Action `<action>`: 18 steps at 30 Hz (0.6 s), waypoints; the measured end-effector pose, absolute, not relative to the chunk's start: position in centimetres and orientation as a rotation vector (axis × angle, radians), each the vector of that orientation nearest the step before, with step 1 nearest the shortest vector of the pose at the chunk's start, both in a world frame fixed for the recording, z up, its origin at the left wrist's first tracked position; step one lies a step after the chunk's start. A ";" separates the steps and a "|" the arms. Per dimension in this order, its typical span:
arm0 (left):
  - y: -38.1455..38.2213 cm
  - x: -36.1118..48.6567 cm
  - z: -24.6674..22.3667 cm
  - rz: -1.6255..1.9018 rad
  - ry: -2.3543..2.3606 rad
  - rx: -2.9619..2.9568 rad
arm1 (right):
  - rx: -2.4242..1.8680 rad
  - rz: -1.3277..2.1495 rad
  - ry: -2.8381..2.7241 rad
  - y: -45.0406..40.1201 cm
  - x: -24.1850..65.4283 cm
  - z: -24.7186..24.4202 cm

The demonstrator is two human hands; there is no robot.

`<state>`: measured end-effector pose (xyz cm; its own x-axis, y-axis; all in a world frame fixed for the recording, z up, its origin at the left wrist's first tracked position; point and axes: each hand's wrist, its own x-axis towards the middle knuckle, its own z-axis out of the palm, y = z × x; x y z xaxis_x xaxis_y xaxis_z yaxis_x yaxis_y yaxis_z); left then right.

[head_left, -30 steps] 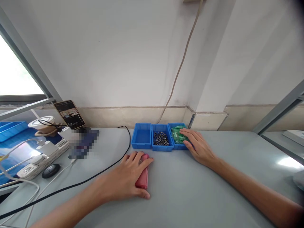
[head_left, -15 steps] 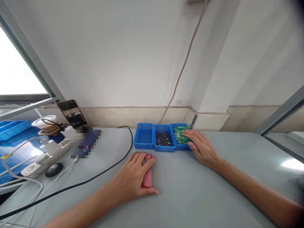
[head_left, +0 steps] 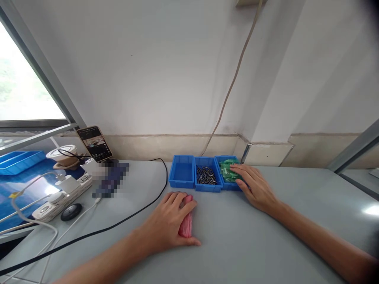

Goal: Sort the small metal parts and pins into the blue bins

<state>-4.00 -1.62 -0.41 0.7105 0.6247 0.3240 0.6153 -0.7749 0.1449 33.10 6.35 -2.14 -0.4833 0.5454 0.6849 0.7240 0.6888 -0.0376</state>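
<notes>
My left hand lies on the grey tabletop, curled around a pink stack of what look like thin plastic bags. Its fingers cover part of the stack and the thumb lies along the near end. Over the right blue bin, my right hand rests with fingers stretched out. Its fingertips touch the green plastic packets lying there. Small dark metal pieces, like screws or bits, fill the middle blue bin. Nothing lies in the left blue bin.
A black cable crosses the table's left side. Beyond it are a power strip with chargers, a black mouse-like object, a propped phone and a lidded cup. The wall rises behind the bins.
The camera view has shifted slightly, so everything sits a little lower and to the right. Both hands stay in nearly the same places, on the pink stack and the green packets.
</notes>
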 end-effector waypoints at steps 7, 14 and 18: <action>-1.3 -4.2 -0.7 0.568 1.042 2.876 | -1.042 -0.311 -2.219 6.6 33.1 -2.3; -1.3 -4.1 -0.4 0.547 1.060 2.888 | -1.035 -0.298 -2.224 6.4 33.0 -2.2; -1.4 -4.1 -0.4 0.531 1.056 2.885 | -1.037 -0.303 -2.227 6.3 32.9 -2.1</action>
